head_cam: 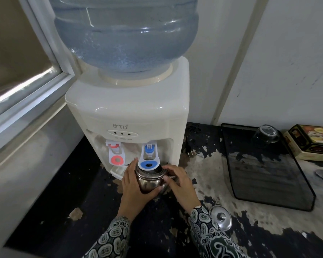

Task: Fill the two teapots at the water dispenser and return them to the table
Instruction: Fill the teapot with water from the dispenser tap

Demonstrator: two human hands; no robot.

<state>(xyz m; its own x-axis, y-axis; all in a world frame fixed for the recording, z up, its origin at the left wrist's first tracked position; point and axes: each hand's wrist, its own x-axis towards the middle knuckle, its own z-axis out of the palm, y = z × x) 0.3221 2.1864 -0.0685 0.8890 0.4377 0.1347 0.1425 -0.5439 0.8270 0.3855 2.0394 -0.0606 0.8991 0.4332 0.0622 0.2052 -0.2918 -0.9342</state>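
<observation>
A small steel teapot (150, 180) stands with its lid off directly under the blue tap (149, 157) of the water dispenser (128, 112), its open mouth just below the blue lever disc. The dispenser sits at the back left corner of the dark, worn countertop (203, 185), against the window wall, and carries a large blue water bottle (126, 32) upside down on top. The red tap (115, 152) hangs just to the left of the blue one.

The person's left hand (133, 185) wraps the left side of the teapot, fingers curled round its belly and thumb reaching across the front near the base. The right hand (179, 180) grips the teapot's right side, its fingers curled at the handle, though the handle itself is mostly hidden beneath them. Both sleeves are patterned in green and white.

The teapot's lid (221, 217), shiny with a round knob, lies on the countertop near the front edge, just beside the right sleeve. Farther right a black mesh tray (268, 179) lies flat, with an upturned clear glass (267, 135) at its back end. A decorated tin box (312, 141) rests toward the back right corner, just beside the tray.
</observation>
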